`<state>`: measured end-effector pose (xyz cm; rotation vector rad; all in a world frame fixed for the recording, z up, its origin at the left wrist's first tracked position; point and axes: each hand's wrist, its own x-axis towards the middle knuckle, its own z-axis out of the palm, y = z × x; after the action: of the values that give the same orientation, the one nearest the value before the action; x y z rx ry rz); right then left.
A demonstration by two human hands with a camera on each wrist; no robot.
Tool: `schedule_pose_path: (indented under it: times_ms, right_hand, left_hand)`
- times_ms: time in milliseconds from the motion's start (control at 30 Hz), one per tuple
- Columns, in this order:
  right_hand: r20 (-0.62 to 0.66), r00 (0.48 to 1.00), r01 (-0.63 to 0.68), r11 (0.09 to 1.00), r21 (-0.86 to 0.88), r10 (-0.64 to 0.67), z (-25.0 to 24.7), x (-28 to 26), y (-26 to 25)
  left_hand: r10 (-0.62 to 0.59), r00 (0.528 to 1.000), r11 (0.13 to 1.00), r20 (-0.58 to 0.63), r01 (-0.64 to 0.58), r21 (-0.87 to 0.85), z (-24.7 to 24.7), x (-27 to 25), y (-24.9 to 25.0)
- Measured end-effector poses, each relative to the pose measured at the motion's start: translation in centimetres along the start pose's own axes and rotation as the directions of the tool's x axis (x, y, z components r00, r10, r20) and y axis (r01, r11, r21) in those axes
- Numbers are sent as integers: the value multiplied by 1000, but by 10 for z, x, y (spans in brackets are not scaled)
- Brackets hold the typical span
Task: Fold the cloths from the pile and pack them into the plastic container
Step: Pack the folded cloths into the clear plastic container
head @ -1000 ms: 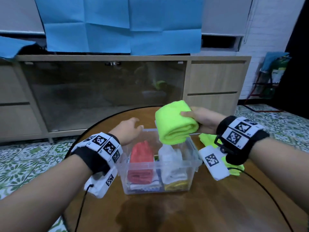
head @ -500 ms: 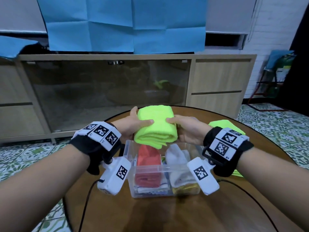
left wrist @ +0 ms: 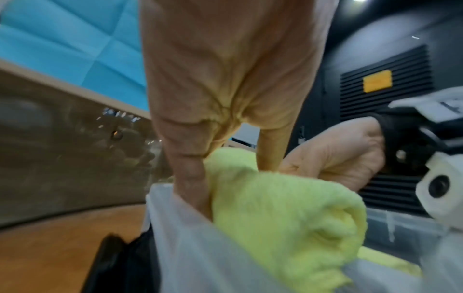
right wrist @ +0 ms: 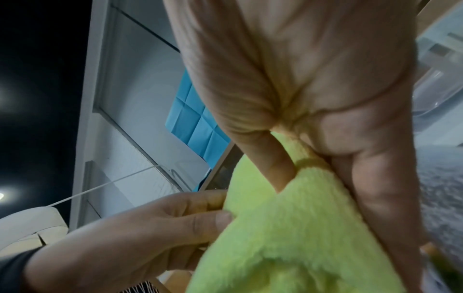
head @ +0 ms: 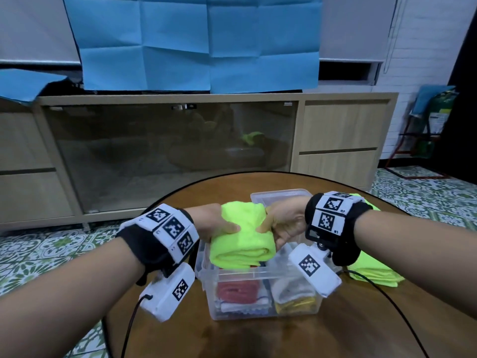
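Observation:
A folded neon-yellow cloth (head: 242, 241) hangs over the clear plastic container (head: 260, 273), its lower edge at the rim. My left hand (head: 219, 226) grips its left side, thumb on top. On the right side my right hand (head: 284, 223) grips it the same way. In the left wrist view the yellow cloth (left wrist: 288, 214) sits against the container's wall (left wrist: 190, 237). The right wrist view shows the same cloth (right wrist: 300, 228) pinched between my thumb and fingers. Inside the container lie a red cloth (head: 237, 290), a white cloth (head: 289, 285) and a yellow one (head: 294, 304).
More neon-yellow cloths (head: 374, 270) lie on the round wooden table (head: 258, 337) to the right of the container. A clear lid (head: 281, 196) lies behind it. Cables trail from both wrist cameras across the table. A low wooden cabinet (head: 206, 151) stands beyond the table.
The right hand brought the folded cloth from above right to over the container, the left hand joined it, and both have lowered the cloth to the rim.

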<state>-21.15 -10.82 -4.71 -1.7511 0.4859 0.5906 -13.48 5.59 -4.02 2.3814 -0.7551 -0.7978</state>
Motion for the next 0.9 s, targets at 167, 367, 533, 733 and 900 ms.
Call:
schedule_pose_path:
  times_ms: [167, 367, 533, 733, 900]
  right_hand:
    - [65, 995, -76, 994, -74, 81, 5, 7, 4]
    - [-107, 977, -213, 840, -500, 183, 14, 16, -3]
    - [-178, 976, -208, 759, -618, 123, 13, 10, -8]
    - [-130, 913, -62, 186, -981, -386, 23, -25, -25]
    - [-79, 967, -33, 189, -982, -244, 28, -18, -17]
  left_hand:
    - [180, 981, 793, -65, -106, 599, 4, -17, 22]
    - [215, 971, 704, 108, -231, 672, 18, -17, 24]
    - [168, 984, 655, 56, -154, 740, 22, -21, 18]
    - [125, 980, 512, 157, -199, 835, 16, -16, 8]
    - [61, 983, 462, 171, -179, 869, 15, -8, -9]
